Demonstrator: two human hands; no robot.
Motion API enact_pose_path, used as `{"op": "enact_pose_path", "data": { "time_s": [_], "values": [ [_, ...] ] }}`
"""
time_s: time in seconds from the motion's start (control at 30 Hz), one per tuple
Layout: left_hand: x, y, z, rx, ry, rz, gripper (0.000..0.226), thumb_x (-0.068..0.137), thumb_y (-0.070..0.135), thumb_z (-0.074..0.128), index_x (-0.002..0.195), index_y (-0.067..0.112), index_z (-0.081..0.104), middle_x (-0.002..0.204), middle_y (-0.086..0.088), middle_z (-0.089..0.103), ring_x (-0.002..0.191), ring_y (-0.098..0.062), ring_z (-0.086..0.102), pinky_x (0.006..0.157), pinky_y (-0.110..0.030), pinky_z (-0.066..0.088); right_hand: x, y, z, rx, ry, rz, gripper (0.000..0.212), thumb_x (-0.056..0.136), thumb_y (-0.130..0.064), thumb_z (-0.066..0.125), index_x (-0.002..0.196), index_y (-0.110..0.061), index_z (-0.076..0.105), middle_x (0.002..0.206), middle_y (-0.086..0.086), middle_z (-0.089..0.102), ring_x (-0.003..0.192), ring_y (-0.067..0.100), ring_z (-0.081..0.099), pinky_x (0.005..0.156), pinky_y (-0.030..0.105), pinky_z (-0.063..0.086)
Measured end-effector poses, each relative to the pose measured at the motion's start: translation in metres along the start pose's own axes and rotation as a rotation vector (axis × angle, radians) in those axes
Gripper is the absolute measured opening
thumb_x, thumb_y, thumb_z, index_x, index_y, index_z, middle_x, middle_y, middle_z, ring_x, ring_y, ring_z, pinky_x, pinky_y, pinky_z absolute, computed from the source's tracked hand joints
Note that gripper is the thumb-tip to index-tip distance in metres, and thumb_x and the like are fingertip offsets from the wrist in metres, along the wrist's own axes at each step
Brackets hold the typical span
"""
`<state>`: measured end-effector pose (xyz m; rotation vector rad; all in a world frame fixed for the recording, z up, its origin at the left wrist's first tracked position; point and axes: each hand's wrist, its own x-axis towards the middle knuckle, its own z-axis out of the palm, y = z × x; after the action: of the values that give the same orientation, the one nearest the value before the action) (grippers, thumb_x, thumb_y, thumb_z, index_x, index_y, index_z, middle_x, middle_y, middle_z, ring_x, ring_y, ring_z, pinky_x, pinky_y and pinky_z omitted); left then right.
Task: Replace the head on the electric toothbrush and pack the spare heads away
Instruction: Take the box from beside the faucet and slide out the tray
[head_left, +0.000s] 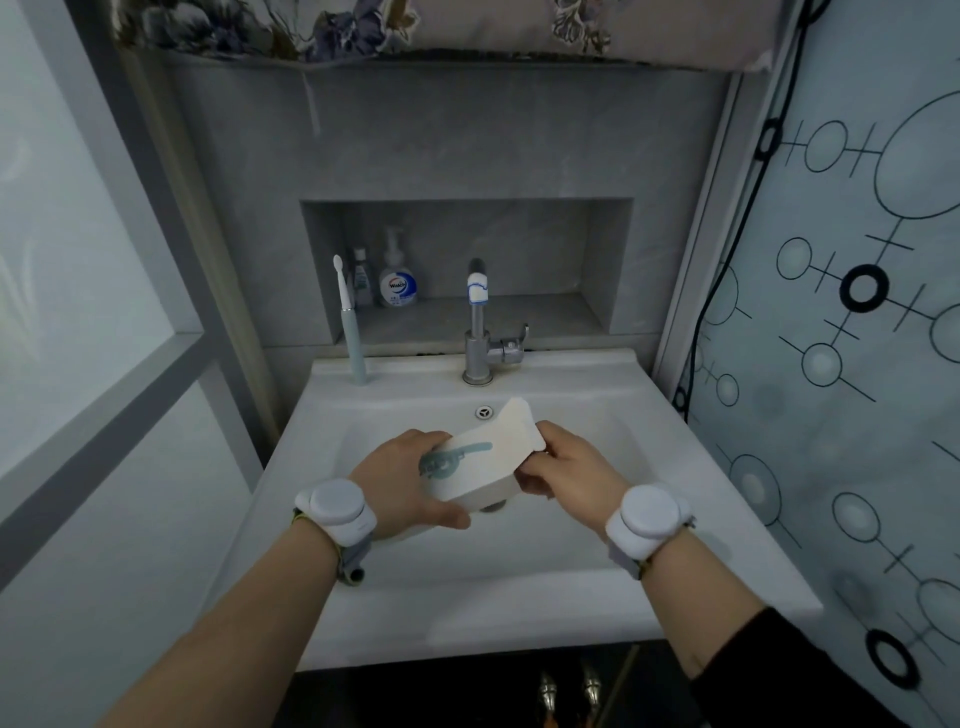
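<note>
Cardboard box (475, 470) of spare heads sits over the sink (675, 467), left hand (410, 480) gripping its end, right hand (563, 465) pinching by the open flap (519, 426). Tilted, heads could slide out toward the drain. Toothbrush (349, 325) stands on the rim.

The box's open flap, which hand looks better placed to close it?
Probably the right hand: its fingers already touch the raised flap, while the left hand grips the far end of the box, steadying it.

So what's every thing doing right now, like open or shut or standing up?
Box: held over the sink, end flap open.
Left hand: grips the box.
Right hand: pinches the flap end.
Toothbrush: upright on the rim, head on.
Tap: no water running.
</note>
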<state>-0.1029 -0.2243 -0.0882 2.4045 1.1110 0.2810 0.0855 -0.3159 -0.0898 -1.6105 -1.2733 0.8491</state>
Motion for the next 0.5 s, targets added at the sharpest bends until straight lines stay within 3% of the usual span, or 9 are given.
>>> {"op": "enact_pose_path", "data": {
  "time_s": [0.1, 0.2, 0.23, 0.37, 0.43, 0.5],
  "values": [
    [0.001, 0.001, 0.001, 0.011, 0.001, 0.026, 0.085, 0.055, 0.049, 0.084, 0.127, 0.025, 0.046, 0.118, 0.003, 0.053, 0.108, -0.019, 0.051, 0.094, -0.032, 0.042, 0.004, 0.001, -0.005, 0.167, 0.017, 0.064, 0.022, 0.084, 0.008, 0.051, 0.076, -0.011, 0.055, 0.063, 0.006, 0.055, 0.043, 0.007, 0.052, 0.044, 0.016, 0.041],
    [0.002, 0.002, 0.005, 0.077, 0.037, 0.054, 0.093, 0.052, 0.057, 0.081, 0.131, 0.029, 0.042, 0.12, 0.006, 0.052, 0.108, -0.018, 0.05, 0.096, -0.035, 0.043, 0.009, 0.008, -0.006, 0.195, 0.082, 0.145, 0.003, 0.072, -0.004, 0.059, 0.07, -0.002, 0.059, 0.052, 0.012, 0.056, 0.046, 0.022, 0.046, 0.048, 0.028, 0.035],
    [0.004, 0.002, 0.006, 0.121, 0.056, 0.068, 0.094, 0.051, 0.059, 0.08, 0.132, 0.03, 0.041, 0.121, 0.006, 0.052, 0.109, -0.018, 0.05, 0.096, -0.037, 0.042, 0.011, 0.009, -0.005, 0.239, 0.081, 0.191, 0.006, 0.07, -0.005, 0.059, 0.07, 0.001, 0.059, 0.052, 0.014, 0.053, 0.048, 0.022, 0.043, 0.05, 0.03, 0.033],
    [0.007, 0.004, 0.011, 0.293, 0.122, 0.114, 0.095, 0.052, 0.061, 0.076, 0.134, 0.031, 0.038, 0.128, 0.008, 0.051, 0.114, -0.018, 0.048, 0.098, -0.035, 0.038, 0.014, 0.014, -0.003, 0.446, 0.103, 0.389, 0.007, 0.08, 0.005, 0.055, 0.081, 0.006, 0.062, 0.062, 0.015, 0.054, 0.04, 0.021, 0.052, 0.049, 0.025, 0.048],
    [0.009, 0.005, 0.011, 0.319, 0.128, 0.118, 0.094, 0.053, 0.06, 0.076, 0.134, 0.032, 0.038, 0.128, 0.008, 0.05, 0.114, -0.018, 0.047, 0.097, -0.034, 0.036, 0.014, 0.016, -0.001, 0.493, 0.081, 0.468, 0.012, 0.082, 0.004, 0.05, 0.078, 0.002, 0.06, 0.059, 0.013, 0.054, 0.034, 0.016, 0.05, 0.038, 0.017, 0.034],
    [0.01, 0.005, 0.01, 0.317, 0.116, 0.114, 0.094, 0.053, 0.06, 0.076, 0.134, 0.031, 0.037, 0.128, 0.008, 0.05, 0.114, -0.018, 0.047, 0.097, -0.034, 0.036, 0.013, 0.019, 0.0, 0.517, 0.065, 0.497, 0.019, 0.082, 0.003, 0.045, 0.069, -0.004, 0.057, 0.049, 0.009, 0.051, 0.034, 0.013, 0.044, 0.041, 0.018, 0.019]
  ]
}}
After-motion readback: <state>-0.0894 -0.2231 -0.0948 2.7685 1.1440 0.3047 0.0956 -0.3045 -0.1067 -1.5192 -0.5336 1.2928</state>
